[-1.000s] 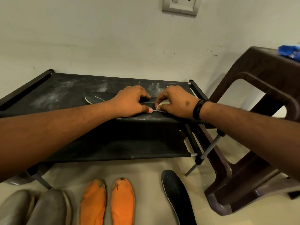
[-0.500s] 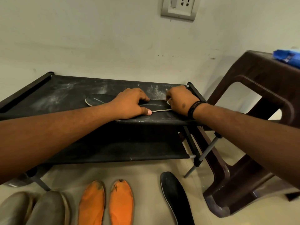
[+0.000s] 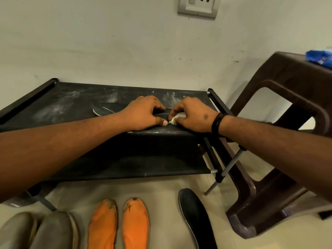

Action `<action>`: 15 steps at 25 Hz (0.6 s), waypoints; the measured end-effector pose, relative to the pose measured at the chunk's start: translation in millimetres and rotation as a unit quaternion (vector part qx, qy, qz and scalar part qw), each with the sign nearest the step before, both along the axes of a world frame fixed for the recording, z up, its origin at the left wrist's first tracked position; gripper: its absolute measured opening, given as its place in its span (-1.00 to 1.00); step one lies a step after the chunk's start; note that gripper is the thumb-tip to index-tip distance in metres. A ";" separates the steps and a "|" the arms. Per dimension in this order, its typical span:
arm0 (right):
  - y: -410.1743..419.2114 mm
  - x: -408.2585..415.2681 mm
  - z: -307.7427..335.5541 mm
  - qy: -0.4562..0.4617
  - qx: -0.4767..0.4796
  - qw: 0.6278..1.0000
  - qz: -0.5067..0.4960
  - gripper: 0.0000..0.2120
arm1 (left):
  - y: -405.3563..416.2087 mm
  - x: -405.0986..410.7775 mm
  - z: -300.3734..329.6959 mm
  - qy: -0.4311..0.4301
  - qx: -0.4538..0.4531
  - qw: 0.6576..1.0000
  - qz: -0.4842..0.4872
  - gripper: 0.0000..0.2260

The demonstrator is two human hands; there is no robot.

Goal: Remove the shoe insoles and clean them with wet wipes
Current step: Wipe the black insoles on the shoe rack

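Right hand [image 3: 193, 116] back leftward clutching wipe [image 3: 175, 119]; left hand [image 3: 143, 114] flat on insole [image 3: 107, 110].

Hands [image 3: 143, 114] hide insole [image 3: 107, 109] middle; shoes [image 3: 52, 230] cropped

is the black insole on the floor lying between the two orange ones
No, the black insole on the floor lies to the right of both orange insoles, which sit side by side with nothing between them.

Left hand [image 3: 143, 115] flat, pressing; right hand [image 3: 193, 116] curled, pinching.
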State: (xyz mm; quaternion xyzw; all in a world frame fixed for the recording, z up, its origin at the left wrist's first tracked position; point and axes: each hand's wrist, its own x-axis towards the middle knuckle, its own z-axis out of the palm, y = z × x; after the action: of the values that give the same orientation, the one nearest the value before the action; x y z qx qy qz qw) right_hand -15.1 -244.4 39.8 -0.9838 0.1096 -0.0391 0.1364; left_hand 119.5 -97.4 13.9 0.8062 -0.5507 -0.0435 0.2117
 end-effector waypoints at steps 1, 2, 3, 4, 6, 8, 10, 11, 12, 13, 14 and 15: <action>-4.5 2.6 0.1 -0.013 -0.009 0.999 -0.028 -0.83 | -0.8 -0.4 0.6 0.000 0.001 1.000 0.000 -0.53; -9.1 4.9 0.0 -0.022 -0.028 0.997 -0.063 -0.82 | -0.8 -1.3 1.4 -0.001 0.002 1.000 0.002 -0.53; -11.7 6.9 -0.6 -0.022 -0.045 0.995 -0.087 -0.81 | -0.4 -1.7 1.5 -0.001 0.005 1.000 0.003 -0.54; -11.7 7.4 -1.8 -0.019 -0.038 0.996 -0.083 -0.82 | 0.1 -1.8 1.0 -0.001 0.005 1.000 0.001 -0.54; -3.2 5.1 -1.2 -0.002 0.019 1.000 -0.024 -0.86 | 1.0 -1.0 -0.2 -0.001 0.002 1.000 -0.002 -0.54; -4.2 7.0 0.5 -0.001 0.045 0.999 -0.020 -0.87 | 0.6 -0.1 -0.1 -0.002 0.001 1.000 -0.002 -0.54; -13.2 10.8 1.8 -0.016 -0.016 0.996 -0.083 -0.86 | 0.2 -1.3 1.3 -0.002 0.003 1.000 -0.002 -0.55; -15.4 12.0 2.1 -0.013 -0.043 0.994 -0.097 -0.86 | 0.5 -1.8 1.6 -0.002 0.005 1.000 -0.002 -0.55; -15.4 12.8 1.4 -0.007 -0.032 0.996 -0.083 -0.87 | 1.1 -1.8 1.5 -0.002 0.006 1.000 -0.003 -0.55; -11.7 11.6 1.7 0.001 0.007 0.999 -0.051 -0.89 | 1.6 -1.7 1.1 -0.002 0.006 1.000 -0.003 -0.54; -7.6 9.9 2.5 0.007 0.047 0.999 -0.025 -0.90 | 1.8 -1.6 0.9 -0.003 0.005 1.000 -0.002 -0.53; -7.7 9.9 2.9 0.003 0.065 0.998 -0.023 -0.91 | 1.7 -1.5 1.1 -0.003 0.005 1.000 -0.001 -0.53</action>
State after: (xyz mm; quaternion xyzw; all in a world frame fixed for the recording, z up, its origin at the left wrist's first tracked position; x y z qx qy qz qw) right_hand -5.2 -252.1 42.7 -0.9700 0.1355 -0.0316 0.1992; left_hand 118.0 -95.7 14.9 0.8068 -0.5519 -0.0445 0.2060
